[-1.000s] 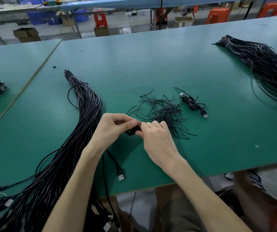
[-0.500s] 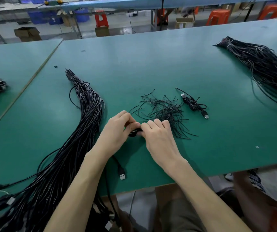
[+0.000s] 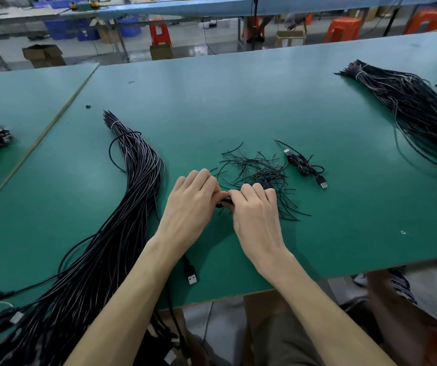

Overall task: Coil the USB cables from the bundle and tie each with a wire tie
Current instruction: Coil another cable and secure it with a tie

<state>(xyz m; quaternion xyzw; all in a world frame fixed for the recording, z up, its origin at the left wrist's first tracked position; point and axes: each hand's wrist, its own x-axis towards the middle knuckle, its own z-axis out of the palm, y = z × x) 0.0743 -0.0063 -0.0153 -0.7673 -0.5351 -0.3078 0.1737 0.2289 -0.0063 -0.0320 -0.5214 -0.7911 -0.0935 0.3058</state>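
On the near counter (image 3: 238,101), left hand (image 3: 191,204) and right hand (image 3: 255,215) are pinching a coiled cable (image 3: 224,203); a slipping grip could let it spring open.

Matt green tabletop (image 3: 238,101); glossy black plastic-sheathed cable bundle (image 3: 133,180); metal-tipped USB plug (image 3: 192,279).

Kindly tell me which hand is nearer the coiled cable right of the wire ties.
Right: the right hand sits left of the coiled cable, across the wire ties; the left hand is farther left.
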